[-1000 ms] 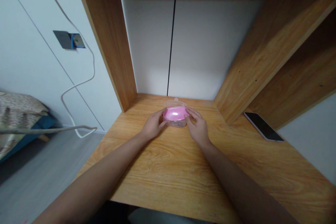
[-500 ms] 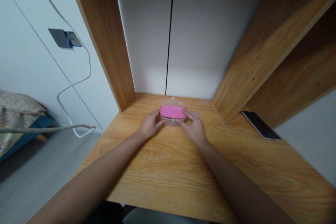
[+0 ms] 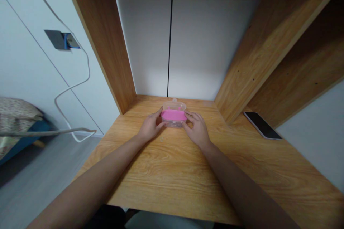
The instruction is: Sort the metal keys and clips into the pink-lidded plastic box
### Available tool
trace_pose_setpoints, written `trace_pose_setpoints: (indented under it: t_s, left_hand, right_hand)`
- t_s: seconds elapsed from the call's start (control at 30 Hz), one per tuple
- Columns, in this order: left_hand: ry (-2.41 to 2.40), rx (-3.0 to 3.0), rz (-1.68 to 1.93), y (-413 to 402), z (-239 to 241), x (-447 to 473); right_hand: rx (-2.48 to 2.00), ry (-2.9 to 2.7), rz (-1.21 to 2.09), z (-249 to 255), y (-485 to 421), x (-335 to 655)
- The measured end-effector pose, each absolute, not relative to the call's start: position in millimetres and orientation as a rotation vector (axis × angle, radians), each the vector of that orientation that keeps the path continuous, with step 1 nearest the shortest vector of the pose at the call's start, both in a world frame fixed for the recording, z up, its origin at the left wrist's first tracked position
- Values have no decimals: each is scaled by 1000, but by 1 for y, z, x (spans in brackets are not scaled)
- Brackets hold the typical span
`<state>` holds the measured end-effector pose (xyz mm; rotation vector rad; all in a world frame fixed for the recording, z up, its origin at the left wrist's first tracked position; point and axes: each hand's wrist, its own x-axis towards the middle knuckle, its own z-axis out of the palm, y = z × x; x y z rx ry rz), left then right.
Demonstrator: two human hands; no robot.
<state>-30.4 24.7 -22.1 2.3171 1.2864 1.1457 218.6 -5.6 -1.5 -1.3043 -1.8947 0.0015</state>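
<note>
A small clear plastic box [image 3: 173, 115] with a pink insert stands on the wooden desk [image 3: 172, 171] near its back, its clear lid tipped up behind it. My left hand [image 3: 149, 127] grips the box's left end with curled fingers. My right hand [image 3: 197, 130] holds the right end, fingertips resting on the pink rim. Both forearms reach in from the bottom of the view.
A dark phone [image 3: 262, 125] lies on the desk at the right, under a slanted wooden shelf side [image 3: 268, 46]. A wooden side panel [image 3: 107, 50] bounds the left. A white cable [image 3: 72, 89] hangs from a wall socket [image 3: 60, 39]. A bed [image 3: 16, 121] stands far left.
The clear lid has gone from over the pink insert to tipped up behind it. Both hands have stayed at the box's ends. The view has shifted slightly right.
</note>
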Motion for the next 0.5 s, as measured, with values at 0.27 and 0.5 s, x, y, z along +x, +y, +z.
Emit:
trace_pose_setpoints:
  t_s: [0.27,0.5]
  left_hand:
    - [1236,2500,1080,20,-14,-30]
    - [1329,2668,994,14,-7,-31]
  right_hand:
    - [-1297,-1890,34,-2,-6,217]
    - [-1225,-2088,-13,-2,-11,215]
